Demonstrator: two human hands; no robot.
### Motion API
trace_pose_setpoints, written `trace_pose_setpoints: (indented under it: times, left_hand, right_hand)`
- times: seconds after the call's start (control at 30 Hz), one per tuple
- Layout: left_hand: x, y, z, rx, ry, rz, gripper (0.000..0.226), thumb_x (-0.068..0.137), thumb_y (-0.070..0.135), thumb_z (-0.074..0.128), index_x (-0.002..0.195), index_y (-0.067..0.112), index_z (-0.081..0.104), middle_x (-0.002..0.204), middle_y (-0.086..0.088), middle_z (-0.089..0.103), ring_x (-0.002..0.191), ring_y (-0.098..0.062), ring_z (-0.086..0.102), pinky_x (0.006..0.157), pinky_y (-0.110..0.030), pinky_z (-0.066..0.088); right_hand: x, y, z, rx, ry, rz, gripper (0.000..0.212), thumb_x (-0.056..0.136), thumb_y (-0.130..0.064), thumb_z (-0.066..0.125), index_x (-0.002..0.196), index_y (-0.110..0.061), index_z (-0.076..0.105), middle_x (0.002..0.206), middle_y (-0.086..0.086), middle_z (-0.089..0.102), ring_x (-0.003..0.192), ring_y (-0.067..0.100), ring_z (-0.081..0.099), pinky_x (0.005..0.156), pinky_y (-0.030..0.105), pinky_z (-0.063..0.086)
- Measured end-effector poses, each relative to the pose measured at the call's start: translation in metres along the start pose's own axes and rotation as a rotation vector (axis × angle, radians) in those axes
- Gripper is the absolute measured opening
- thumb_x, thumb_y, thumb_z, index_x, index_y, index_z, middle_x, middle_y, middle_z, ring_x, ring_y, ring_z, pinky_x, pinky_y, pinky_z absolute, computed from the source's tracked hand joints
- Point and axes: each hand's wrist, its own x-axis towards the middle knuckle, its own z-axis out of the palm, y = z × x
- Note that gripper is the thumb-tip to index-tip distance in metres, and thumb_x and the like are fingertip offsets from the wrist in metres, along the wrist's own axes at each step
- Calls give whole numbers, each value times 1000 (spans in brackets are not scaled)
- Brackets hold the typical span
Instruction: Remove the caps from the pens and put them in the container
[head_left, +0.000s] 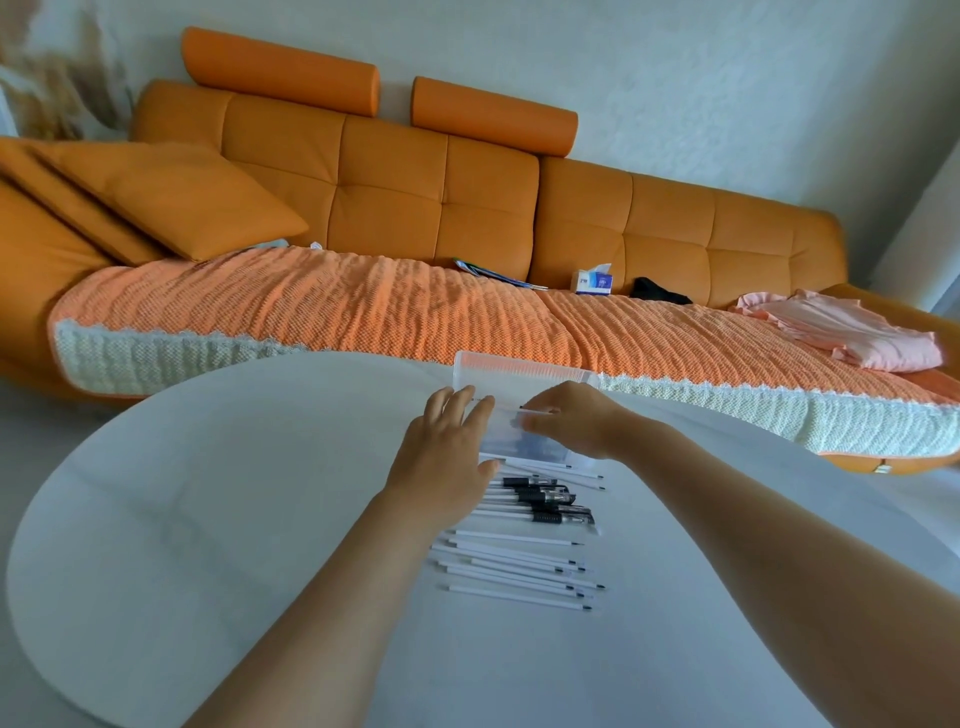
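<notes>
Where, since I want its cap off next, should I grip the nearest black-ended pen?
Probably pinch the white barrel left of its dark end, coming down from above: the pen lies flat on the table, others close beside it, dark end pointing right, free for pulling.

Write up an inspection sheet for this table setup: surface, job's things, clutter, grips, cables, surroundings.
Surface: white round table.
Job's things: clear container at the far edge; dark pens just in front of it; white pens with dark tips nearest, lying roughly parallel.
Clutter: tissue box, pink garment and papers on the orange sofa.
Grips: left grip flat against the container's left side; right grip pinches its near edge.
Cables: nothing seen.
Surroundings: sofa behind the table, knit blanket over its seat, white wall.
</notes>
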Motion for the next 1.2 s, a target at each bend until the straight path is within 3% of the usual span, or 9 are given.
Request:
trace_pose_setpoints:
  times: [0.1,0.17,0.3,0.43,0.5,0.67,0.9,1.03,1.2]
  left_hand:
    - [0,2,0,-4,7,-6,68,95,45,51,152,25,19,159,1,15,145,-20,7,114,-40,25]
    - [0,3,0,-4,10,-11,68,95,45,52,151,25,20,158,2,16,145,-20,8,114,-40,25]
    - [0,2,0,-12,0,-14,68,95,46,51,151,26,19,159,2,14,145,-20,6,115,-41,23]
    - [0,8,-3,14,43,14,66,95,45,50,151,25,22,159,1,15,145,-20,9,115,-41,23]
    - [-1,14,-6,3,110,56,62,94,41,53,149,23,30,155,2,25,141,-20,19,112,-39,27]
    - [-8,33,-10,-52,214,188,39,90,30,63,127,21,54,123,4,51,114,-19,44,93,-36,44]
    - [-29,55,-4,-147,-54,209,12,92,30,57,101,31,65,94,18,57,94,-4,51,75,-27,46]
    - [-35,61,1,-67,-107,206,13,93,34,54,97,33,66,89,18,53,88,-1,47,66,-25,35]
    - [-34,64,5,-17,-135,188,14,92,36,55,98,34,68,90,18,53,96,-4,50,65,-24,31]
  right_hand:
    - [7,2,-2,-80,-51,54,48,95,-46,52,107,-3,71,113,16,68,101,30,62,89,41,50]
    - [10,6,-2,-143,-67,87,53,92,-56,53,109,-9,70,104,8,68,96,28,62,84,39,49]
    - [2,11,-3,-124,-16,31,44,93,-52,57,128,-26,64,133,-3,60,118,18,56,102,35,43]
    - [-14,20,-9,-31,206,-115,24,95,-33,59,116,-30,69,121,-9,63,104,9,57,86,26,44]
    - [-27,24,-9,-24,292,-159,22,93,-29,61,114,-32,70,115,-10,62,97,8,58,80,25,46]
    - [-69,28,-8,54,308,-138,18,93,-24,62,99,-39,70,97,-23,61,80,2,62,72,19,49]
    - [-107,58,17,5,120,1,18,91,-26,61,93,-38,74,86,-26,65,75,-7,58,62,7,36]
    - [-114,69,26,-40,97,76,6,87,-39,67,89,-37,71,90,-19,68,76,-5,58,63,14,41]
    - [-109,66,31,-72,113,161,23,79,-56,70,85,-33,71,89,-16,67,87,7,61,72,26,52]
